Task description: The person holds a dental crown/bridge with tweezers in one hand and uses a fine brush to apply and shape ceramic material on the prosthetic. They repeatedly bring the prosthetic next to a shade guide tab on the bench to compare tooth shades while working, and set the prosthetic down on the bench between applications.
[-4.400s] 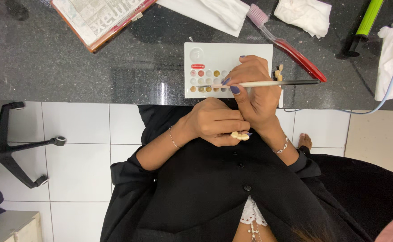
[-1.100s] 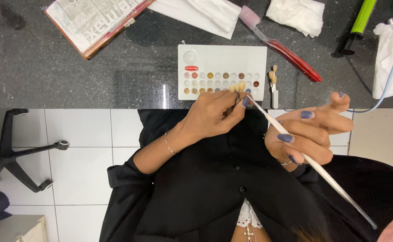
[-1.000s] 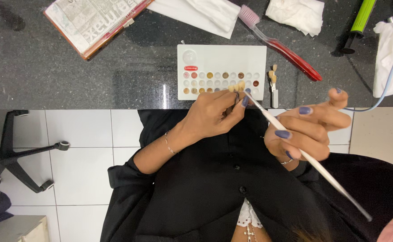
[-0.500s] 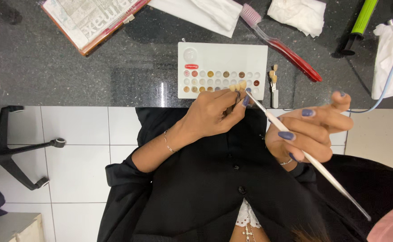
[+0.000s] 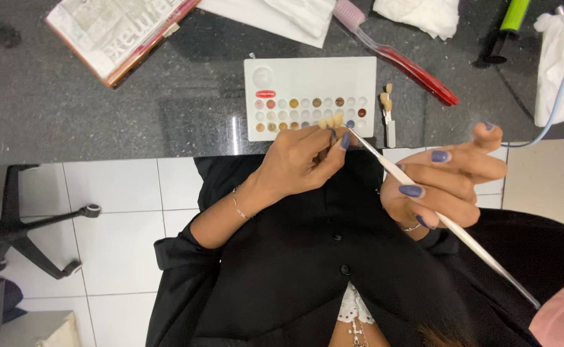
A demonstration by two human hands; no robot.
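Observation:
My left hand (image 5: 304, 157) pinches a small row of tooth-shaped pieces (image 5: 331, 121) at the near edge of the dark counter. My right hand (image 5: 443, 183) grips a long thin white brush (image 5: 423, 196), its tip touching the tooth pieces. Just behind them lies a white palette (image 5: 311, 96) with several small wells of brown, red and tan colour. A small shade tab with tooth samples (image 5: 388, 112) lies right of the palette.
A red-and-pink toothbrush (image 5: 398, 54) lies behind the palette. A book (image 5: 111, 32) sits at the back left, white tissues (image 5: 417, 13) and a green-handled tool (image 5: 507, 26) at the back right. A pale blue cable (image 5: 558, 96) hangs off the right. A chair base (image 5: 31, 225) stands on the tiled floor.
Earlier both hands were together over the palette with the brush level. My right hand has since pulled back to the right; the brush now slants up to the tooth pieces and holds steady.

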